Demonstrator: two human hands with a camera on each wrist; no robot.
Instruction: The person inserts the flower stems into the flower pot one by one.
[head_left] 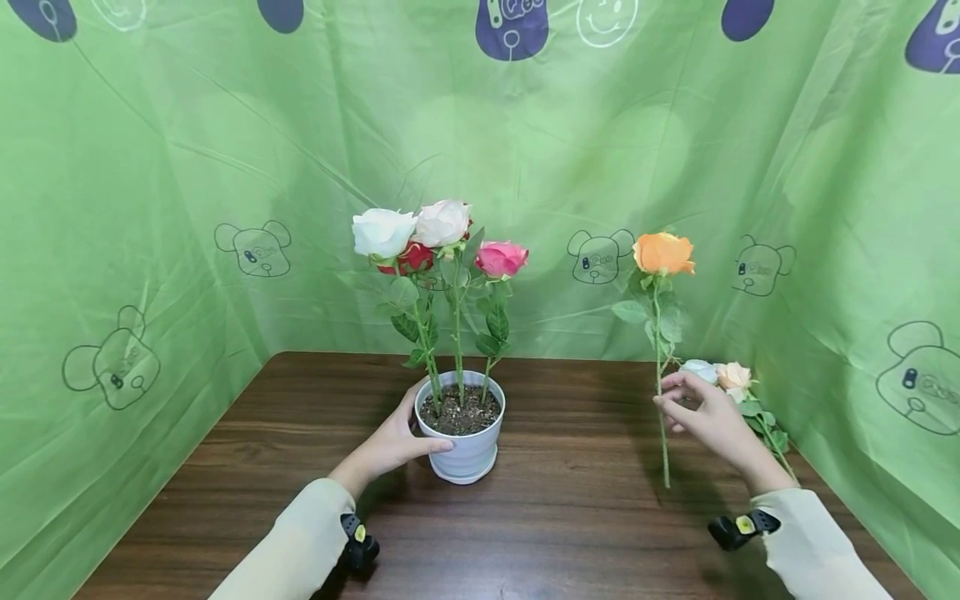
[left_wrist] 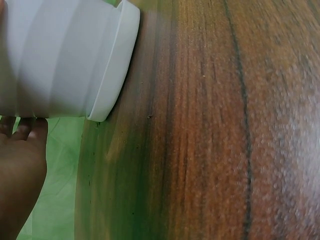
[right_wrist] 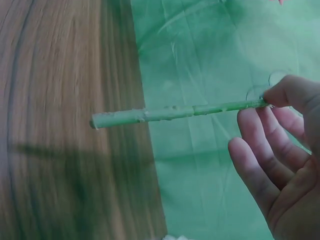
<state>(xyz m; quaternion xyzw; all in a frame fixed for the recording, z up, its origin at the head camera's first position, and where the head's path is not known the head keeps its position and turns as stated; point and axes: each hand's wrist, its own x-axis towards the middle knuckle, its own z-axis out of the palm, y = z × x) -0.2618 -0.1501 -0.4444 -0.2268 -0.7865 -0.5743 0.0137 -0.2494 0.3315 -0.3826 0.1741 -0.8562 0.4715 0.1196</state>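
A white flowerpot [head_left: 467,454] with dark soil [head_left: 461,412] stands on a saucer, left of the table's middle. Upright in it are a white rose [head_left: 383,232], a pale pink rose [head_left: 442,222], a deep pink rose [head_left: 502,259] and red blooms [head_left: 412,258] partly hidden behind. My left hand [head_left: 393,442] holds the pot's left side, thumb across the front and fingers behind it. Off to the right, my right hand [head_left: 701,408] pinches the stem of an orange rose [head_left: 663,253] between thumb and fingertips. The stem's bare lower end [right_wrist: 120,118] hangs above the table.
More roses [head_left: 733,377], white and peach, lie at the table's right edge, partly behind my right hand. The brown wooden table [head_left: 562,500] is enclosed by a green printed cloth [head_left: 525,150] at the back and both sides.
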